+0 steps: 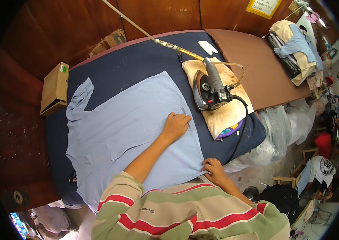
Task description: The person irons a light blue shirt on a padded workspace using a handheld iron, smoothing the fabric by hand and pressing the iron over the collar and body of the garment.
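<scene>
A light blue shirt (109, 124) lies spread over the dark blue padded table, its short sleeve at the far left and its hem toward the right. My left hand (176, 126) rests on the shirt near the hem, fingers curled against the cloth. At the near right corner of the hem, my right hand (213, 170) pinches the edge of the fabric. To the right of the shirt an iron (209, 92) with a grey wrapped handle stands on a cream cloth pad (239, 96), touched by neither hand.
A hose (137, 30) runs from above to the iron, and a black cord (243, 124) hangs toward me. A cardboard box (56, 90) sits at the far left. Folded garments (297, 48) are stacked at the back right. Plastic-wrapped bundles (275, 132) and another person (322, 170) are farther right.
</scene>
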Available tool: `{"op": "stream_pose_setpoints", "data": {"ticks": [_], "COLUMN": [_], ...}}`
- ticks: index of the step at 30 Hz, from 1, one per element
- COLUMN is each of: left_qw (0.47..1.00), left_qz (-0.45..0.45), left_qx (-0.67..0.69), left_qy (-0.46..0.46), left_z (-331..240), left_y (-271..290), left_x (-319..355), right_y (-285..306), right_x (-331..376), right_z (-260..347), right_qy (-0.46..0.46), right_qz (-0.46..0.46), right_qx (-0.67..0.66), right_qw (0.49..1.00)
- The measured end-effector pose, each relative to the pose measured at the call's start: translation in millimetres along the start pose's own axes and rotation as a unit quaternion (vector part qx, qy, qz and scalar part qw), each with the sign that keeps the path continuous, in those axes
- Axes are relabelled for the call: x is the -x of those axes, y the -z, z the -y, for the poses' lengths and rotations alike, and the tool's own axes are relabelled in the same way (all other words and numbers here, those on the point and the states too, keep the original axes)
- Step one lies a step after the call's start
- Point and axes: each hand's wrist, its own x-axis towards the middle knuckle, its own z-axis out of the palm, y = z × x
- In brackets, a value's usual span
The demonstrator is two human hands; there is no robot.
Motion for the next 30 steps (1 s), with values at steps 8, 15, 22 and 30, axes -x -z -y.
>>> {"op": "stream_pose_setpoints", "data": {"ticks": [8,15,22,30], "left_qw": [0.998,0.998,0.932,0.721], "left_qz": [-0.049,-0.036,-0.174,-0.164], "left_qx": [0.001,-0.036,-0.195,-0.270], "left_qy": [0.032,-0.033,0.253,0.616], "left_z": [-15,-16,153,266], "left_y": [-28,-5,167,237], "left_x": [-9,24,147,216], "right_y": [82,91,-6,-39], "right_x": [-67,-246,-395,-438], "right_z": [19,62,4,-43], "right_qy": [0.125,0.149,-0.006,-0.124], "right_qz": [0.008,-0.092,-0.157,-0.224], "right_qx": [-0.050,0.134,0.084,0.258], "right_qw": [0.991,0.975,0.984,0.932]}}
